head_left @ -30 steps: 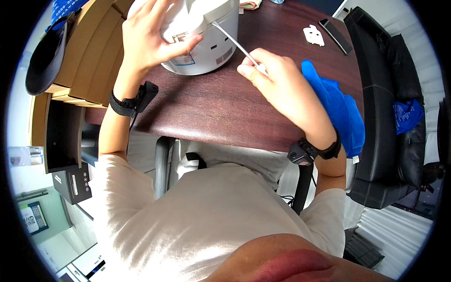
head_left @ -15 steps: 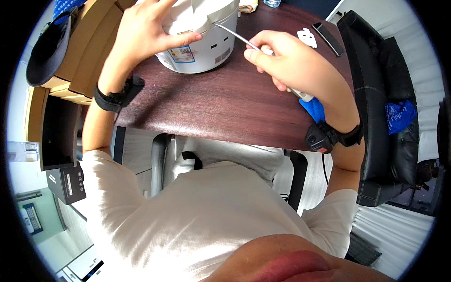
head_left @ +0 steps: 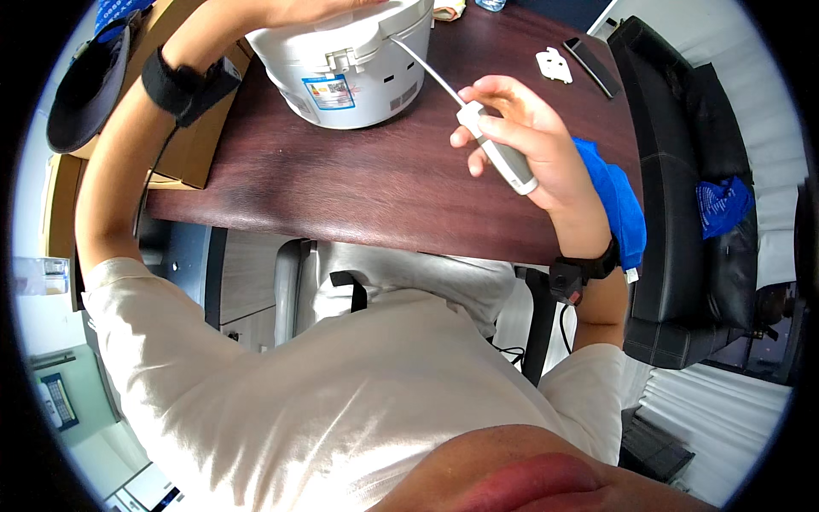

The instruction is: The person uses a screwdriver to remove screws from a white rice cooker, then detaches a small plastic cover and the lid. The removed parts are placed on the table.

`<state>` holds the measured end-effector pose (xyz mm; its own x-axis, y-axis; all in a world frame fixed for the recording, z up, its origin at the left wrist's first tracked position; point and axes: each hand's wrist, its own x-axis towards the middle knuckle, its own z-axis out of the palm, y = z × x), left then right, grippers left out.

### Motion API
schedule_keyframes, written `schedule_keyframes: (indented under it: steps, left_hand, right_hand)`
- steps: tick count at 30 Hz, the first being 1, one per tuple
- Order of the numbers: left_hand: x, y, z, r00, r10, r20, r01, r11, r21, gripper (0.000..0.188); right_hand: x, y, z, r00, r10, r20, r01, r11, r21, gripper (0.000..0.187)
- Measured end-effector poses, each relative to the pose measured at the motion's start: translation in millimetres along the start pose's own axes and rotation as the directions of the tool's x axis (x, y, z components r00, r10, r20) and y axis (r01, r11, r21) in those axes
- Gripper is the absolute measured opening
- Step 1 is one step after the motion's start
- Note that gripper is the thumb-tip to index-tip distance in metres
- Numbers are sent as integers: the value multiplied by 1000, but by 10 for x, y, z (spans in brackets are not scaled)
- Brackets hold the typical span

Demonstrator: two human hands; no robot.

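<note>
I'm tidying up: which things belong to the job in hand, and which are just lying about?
In use:
white lidded appliance, left hand at its top
screwdriver, in the right hand

Seemingly idle:
phone
flat white piece
blue cloth
dark cap

We're looking at a cream short-sleeved shirt [head_left: 367,384], creased, over light grey trousers [head_left: 426,282]! On the left wrist, we spot a black strap [head_left: 164,85], boxy black unit [head_left: 223,79], thin dark cable [head_left: 155,162]. Right wrist: another black strap [head_left: 604,263], small black box [head_left: 565,277], reddish patch [head_left: 574,299], dark cord [head_left: 564,326].
</note>
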<state>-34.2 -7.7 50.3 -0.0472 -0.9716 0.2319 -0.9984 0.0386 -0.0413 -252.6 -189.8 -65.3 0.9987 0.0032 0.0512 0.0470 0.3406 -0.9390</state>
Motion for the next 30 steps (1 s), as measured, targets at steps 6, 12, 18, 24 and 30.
schedule_keyframes:
  steps: [6, 12, 18, 24, 30]
  left_hand:
    - [126, -32, -43, 981, -122, 153, 126, 992, -22, 38]
    - [189, -150, 69, 967, -196, 160, 194, 981, 26, 31]
    - [219, -181, 81, 958, -228, 172, 226, 974, 33, 27]
    - [240, -187, 72, 956, -239, 170, 240, 971, 13, 27]
    - [198, -183, 43, 952, -222, 209, 236, 971, -46, 27]
  right_hand:
    - [65, -123, 133, 958, 253, -132, -282, 770, -573, 45]
    - [88, -383, 272, 942, 221, -252, -326, 422, -846, 45]
    - [89, -300, 211, 980, 97, -173, -195, 320, -927, 45]
    - [98, -289, 187, 989, 44, -140, -147, 246, -958, 46]
    - [110, -267, 158, 981, 115, -159, -187, 301, -935, 43]
